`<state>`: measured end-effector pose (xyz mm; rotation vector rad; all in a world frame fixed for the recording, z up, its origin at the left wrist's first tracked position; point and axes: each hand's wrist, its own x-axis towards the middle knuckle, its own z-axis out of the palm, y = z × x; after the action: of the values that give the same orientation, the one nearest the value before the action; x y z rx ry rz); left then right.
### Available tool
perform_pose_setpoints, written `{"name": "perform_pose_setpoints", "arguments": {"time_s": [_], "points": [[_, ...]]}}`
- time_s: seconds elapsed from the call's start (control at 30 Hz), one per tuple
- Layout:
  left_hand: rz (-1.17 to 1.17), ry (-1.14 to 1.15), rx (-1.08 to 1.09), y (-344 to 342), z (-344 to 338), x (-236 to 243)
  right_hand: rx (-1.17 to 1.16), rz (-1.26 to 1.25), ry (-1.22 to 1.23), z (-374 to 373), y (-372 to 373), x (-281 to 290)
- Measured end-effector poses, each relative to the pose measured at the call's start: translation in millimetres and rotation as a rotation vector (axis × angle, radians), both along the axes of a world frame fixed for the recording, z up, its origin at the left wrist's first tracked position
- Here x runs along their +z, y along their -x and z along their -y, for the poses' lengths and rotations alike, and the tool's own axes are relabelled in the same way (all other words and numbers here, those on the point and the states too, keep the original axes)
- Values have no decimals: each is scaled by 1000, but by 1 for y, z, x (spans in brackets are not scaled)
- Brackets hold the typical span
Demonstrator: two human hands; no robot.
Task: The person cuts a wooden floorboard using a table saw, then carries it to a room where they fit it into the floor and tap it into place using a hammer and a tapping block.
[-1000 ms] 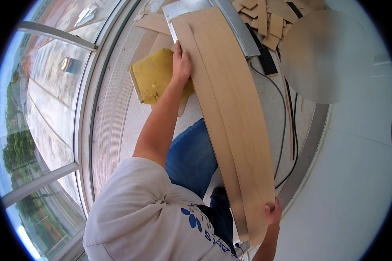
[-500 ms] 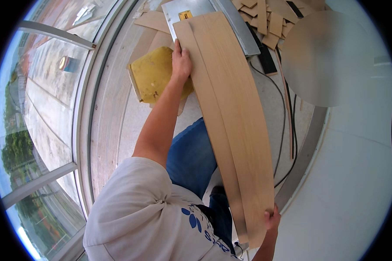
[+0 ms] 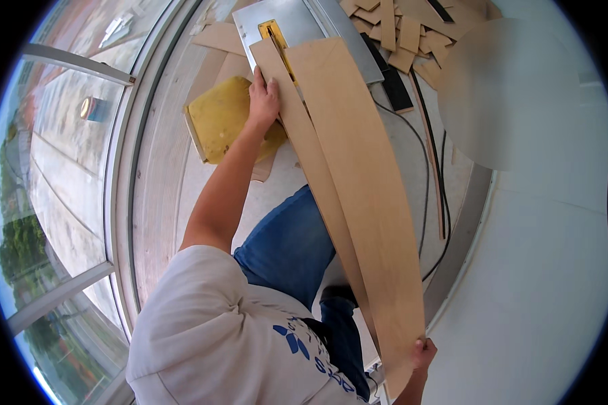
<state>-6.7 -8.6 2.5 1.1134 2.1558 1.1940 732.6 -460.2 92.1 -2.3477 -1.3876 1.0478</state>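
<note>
A long, wide light-wood plank slants from the saw table toward my body. Along its left side runs a narrow wood strip, with a thin gap between the two at the far end. My left hand grips the strip's left edge near its far end. Low on the right, my right hand holds the plank's near right edge, thumb on top and its other fingers mostly hidden. The far ends of both pieces lie over a metal table saw with a yellow slotted insert.
A yellow container stands left of the saw. Wood offcuts are heaped at the far right, near black strips and a black cable. Glass panes in a metal frame line the left; a white wall rises on the right.
The far ends of the plank and the strip have spread apart, baring more of the yellow insert. My left hand stays on the strip and my right on the plank's edge.
</note>
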Motion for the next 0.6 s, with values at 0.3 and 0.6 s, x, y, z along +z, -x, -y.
{"name": "perform_pose_setpoints", "arguments": {"time_s": [0.3, 0.6], "points": [[318, -103, 103, -28, 39, 16, -87, 199, -80, 21, -36, 82], [981, 124, -524, -204, 115, 44, -307, 101, -107, 76, 13, 141]]}}
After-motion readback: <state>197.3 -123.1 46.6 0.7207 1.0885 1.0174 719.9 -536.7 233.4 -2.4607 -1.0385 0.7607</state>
